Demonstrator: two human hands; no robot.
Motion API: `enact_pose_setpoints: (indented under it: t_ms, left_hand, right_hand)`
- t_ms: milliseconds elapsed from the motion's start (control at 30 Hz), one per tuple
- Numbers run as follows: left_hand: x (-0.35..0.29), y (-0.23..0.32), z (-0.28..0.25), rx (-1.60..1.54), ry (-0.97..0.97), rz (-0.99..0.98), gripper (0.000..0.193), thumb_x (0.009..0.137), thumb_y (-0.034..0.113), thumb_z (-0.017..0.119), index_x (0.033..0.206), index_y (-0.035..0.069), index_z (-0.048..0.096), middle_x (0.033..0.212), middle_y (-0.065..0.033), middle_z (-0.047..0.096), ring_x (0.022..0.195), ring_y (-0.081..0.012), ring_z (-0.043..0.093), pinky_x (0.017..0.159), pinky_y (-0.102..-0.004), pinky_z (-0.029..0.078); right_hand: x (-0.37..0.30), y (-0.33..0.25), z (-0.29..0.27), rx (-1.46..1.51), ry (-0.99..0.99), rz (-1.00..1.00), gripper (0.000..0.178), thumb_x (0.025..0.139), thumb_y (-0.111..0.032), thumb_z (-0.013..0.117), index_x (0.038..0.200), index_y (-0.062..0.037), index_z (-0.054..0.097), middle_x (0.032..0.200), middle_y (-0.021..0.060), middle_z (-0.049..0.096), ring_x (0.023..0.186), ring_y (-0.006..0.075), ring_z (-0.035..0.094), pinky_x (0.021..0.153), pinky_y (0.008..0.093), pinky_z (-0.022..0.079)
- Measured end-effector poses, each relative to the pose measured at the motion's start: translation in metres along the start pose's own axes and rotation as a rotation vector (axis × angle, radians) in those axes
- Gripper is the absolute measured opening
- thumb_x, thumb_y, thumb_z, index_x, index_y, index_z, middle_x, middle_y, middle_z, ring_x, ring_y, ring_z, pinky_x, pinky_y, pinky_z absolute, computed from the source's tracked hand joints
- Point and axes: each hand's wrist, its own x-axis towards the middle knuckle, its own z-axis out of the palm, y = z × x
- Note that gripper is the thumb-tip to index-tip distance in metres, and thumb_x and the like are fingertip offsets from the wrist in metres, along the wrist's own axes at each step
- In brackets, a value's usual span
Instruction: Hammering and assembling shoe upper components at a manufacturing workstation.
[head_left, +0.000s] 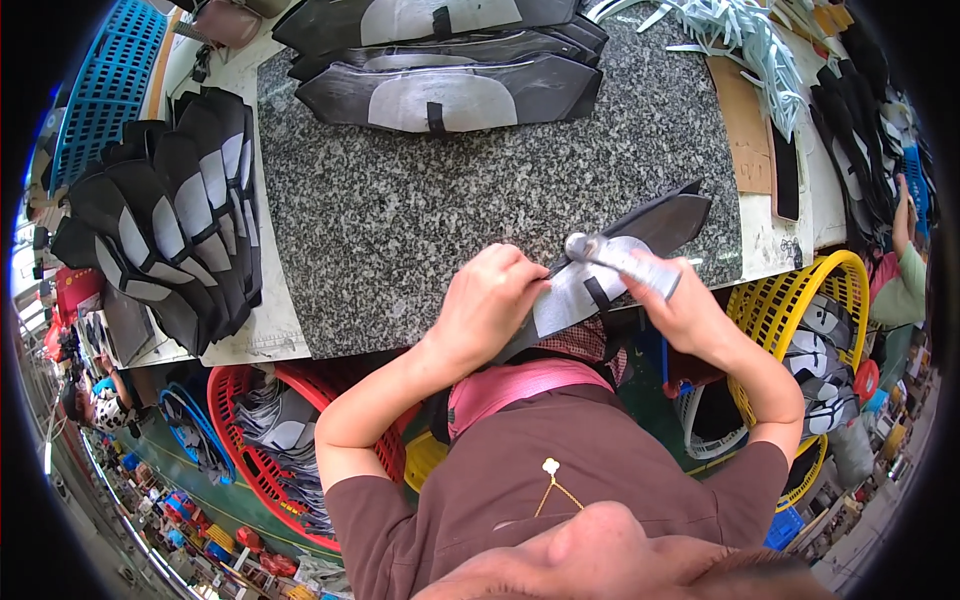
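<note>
A black panel (pixel 672 224) with a light grey middle and a small black tab lies slantwise at the near edge of the speckled stone slab (pixel 430 200). My left hand (pixel 490 300) is closed, its thumb and fingers pinching the panel's upper edge near the light grey part. My right hand (pixel 680 308) is wrapped round a silvery metal hammer (pixel 632 264), blurred by motion. Its rounded end is over the panel, close to the left fingertips; whether it touches cannot be made out. The handle is mostly hidden in my right fist.
Similar panels (pixel 440 92) lie stacked at the slab's far side, and more are fanned in a pile (pixel 165 225) to the left. Pale strips (pixel 735 40) are heaped at the far right by brown cardboard (pixel 740 135). Red (pixel 228 440) and yellow (pixel 850 262) baskets with pieces stand below the table.
</note>
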Motion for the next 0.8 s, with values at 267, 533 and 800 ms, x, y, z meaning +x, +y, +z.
enact_pose_setpoints:
  t_ms: [267, 533, 800]
  left_hand:
    - [-0.009, 0.007, 0.002, 0.259, 0.059, 0.236, 0.023, 0.078, 0.005, 0.072, 0.101, 0.003, 0.073, 0.090, -0.0075, 0.065, 0.083, -0.0258, 0.063, 0.071, -0.0377, 0.054]
    - [-0.032, 0.013, 0.000, 0.402, 0.039, 0.154, 0.024, 0.077, 0.009, 0.072, 0.100, 0.003, 0.073, 0.093, -0.0069, 0.065, 0.088, -0.0249, 0.061, 0.072, -0.0377, 0.051]
    - [-0.043, -0.004, -0.015, 0.105, 0.021, 0.049, 0.028, 0.075, 0.004, 0.071, 0.102, 0.000, 0.072, 0.092, -0.0090, 0.065, 0.085, -0.0261, 0.062, 0.072, -0.0394, 0.054]
  right_hand:
    - [-0.007, -0.005, 0.017, -0.142, -0.089, -0.069, 0.012, 0.099, -0.009, 0.056, 0.106, 0.0007, 0.059, 0.078, 0.0255, 0.062, 0.081, 0.0496, 0.064, 0.066, 0.0493, 0.050]
    - [-0.007, -0.019, 0.015, 0.045, 0.101, -0.237, 0.012, 0.090, 0.001, 0.055, 0.101, 0.0003, 0.058, 0.079, 0.0252, 0.063, 0.076, 0.0489, 0.062, 0.064, 0.0469, 0.050]
    - [0.001, -0.014, 0.028, -0.086, -0.026, -0.120, 0.009, 0.091, -0.004, 0.058, 0.097, 0.0002, 0.054, 0.074, 0.0262, 0.063, 0.075, 0.0504, 0.063, 0.065, 0.0560, 0.048]
